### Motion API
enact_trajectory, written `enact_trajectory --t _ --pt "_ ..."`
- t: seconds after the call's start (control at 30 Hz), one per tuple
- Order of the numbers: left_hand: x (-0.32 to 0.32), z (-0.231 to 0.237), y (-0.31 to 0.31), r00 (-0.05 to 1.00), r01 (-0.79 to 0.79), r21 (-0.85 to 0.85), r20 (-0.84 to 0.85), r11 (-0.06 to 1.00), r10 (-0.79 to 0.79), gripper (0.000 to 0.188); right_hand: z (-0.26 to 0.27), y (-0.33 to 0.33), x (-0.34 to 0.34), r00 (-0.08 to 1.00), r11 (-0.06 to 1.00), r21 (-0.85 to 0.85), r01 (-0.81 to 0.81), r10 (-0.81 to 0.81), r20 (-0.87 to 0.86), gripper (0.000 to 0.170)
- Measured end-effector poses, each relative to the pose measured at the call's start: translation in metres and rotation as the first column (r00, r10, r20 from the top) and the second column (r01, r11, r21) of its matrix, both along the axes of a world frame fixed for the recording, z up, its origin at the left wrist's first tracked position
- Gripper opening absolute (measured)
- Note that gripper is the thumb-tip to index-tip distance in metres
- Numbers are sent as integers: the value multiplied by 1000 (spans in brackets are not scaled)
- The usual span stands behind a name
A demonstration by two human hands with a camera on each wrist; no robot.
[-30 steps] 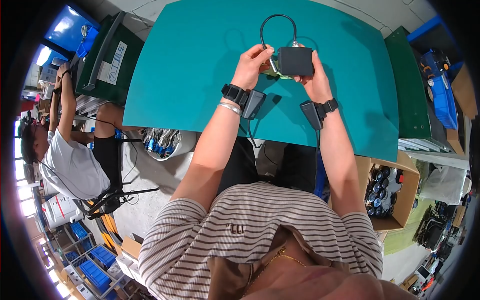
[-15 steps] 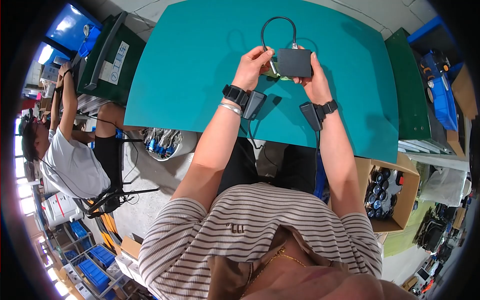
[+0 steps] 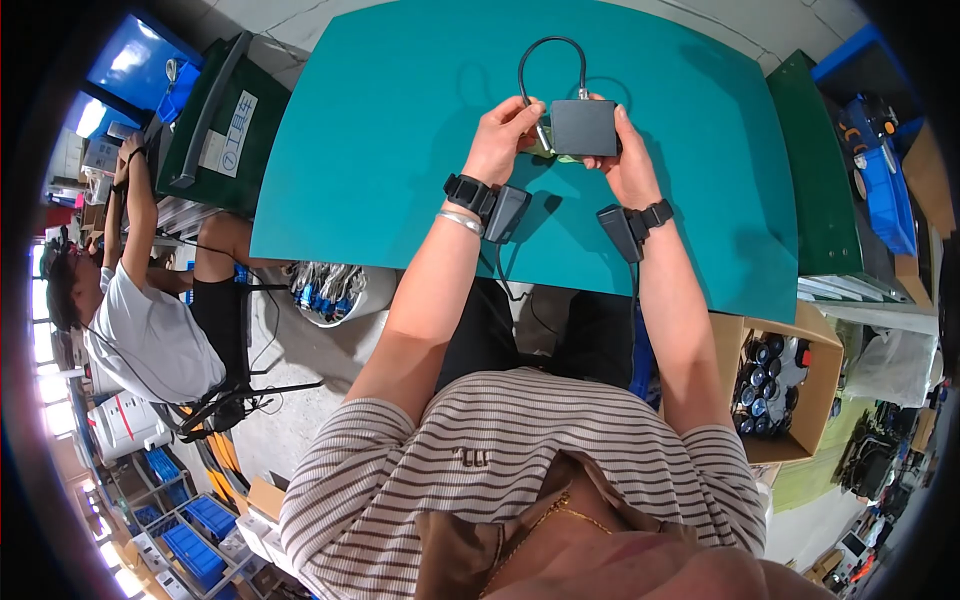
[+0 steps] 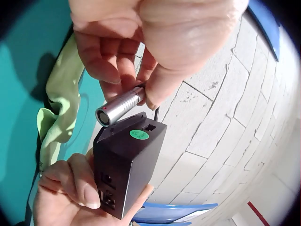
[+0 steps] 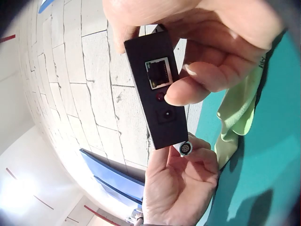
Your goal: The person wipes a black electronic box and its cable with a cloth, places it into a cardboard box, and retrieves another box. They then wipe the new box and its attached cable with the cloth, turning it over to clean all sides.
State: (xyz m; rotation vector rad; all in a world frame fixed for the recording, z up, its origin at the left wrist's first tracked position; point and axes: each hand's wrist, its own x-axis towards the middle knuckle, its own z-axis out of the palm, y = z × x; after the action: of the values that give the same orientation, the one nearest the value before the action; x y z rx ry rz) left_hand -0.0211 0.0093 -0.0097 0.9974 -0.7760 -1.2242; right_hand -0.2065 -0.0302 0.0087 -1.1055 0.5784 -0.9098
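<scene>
A small black box (image 3: 583, 128) is held above the table by my right hand (image 3: 630, 165), thumb along one side and fingertips on another. Its end carries an Ethernet port (image 5: 158, 74) and a round power jack (image 5: 168, 113), visible in the right wrist view; a green oval sticker (image 4: 139, 134) shows in the left wrist view. From the box's far side a black cable (image 3: 551, 39) loops over to my left hand (image 3: 495, 140). That hand pinches the silver cylindrical connector (image 4: 120, 107) at the cable's end, its open face beside the box.
A light green cloth (image 4: 63, 89) lies on the teal table (image 3: 370, 180) below the hands. At left are a green tool cabinet (image 3: 215, 130), a seated person (image 3: 150, 330) and a bin of cables (image 3: 335, 290). A cardboard box (image 3: 810, 390) of dark round parts stands at right.
The black box, with my right hand and the cable loop, has shifted slightly left and toward me. My left hand keeps its pinch on the connector, almost still.
</scene>
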Motion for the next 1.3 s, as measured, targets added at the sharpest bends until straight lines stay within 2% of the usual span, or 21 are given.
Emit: enact_trajectory --t 0.93,1.3 --pt "3 -9 -5 999 17 27 29 1000 -17 19 -1 1 1 997 998 -38 47 -49 -55 55" --pt "0 -8 -5 999 4 15 38 1000 -5 16 -3 1 0 998 1000 -8 17 -17 -66 58"
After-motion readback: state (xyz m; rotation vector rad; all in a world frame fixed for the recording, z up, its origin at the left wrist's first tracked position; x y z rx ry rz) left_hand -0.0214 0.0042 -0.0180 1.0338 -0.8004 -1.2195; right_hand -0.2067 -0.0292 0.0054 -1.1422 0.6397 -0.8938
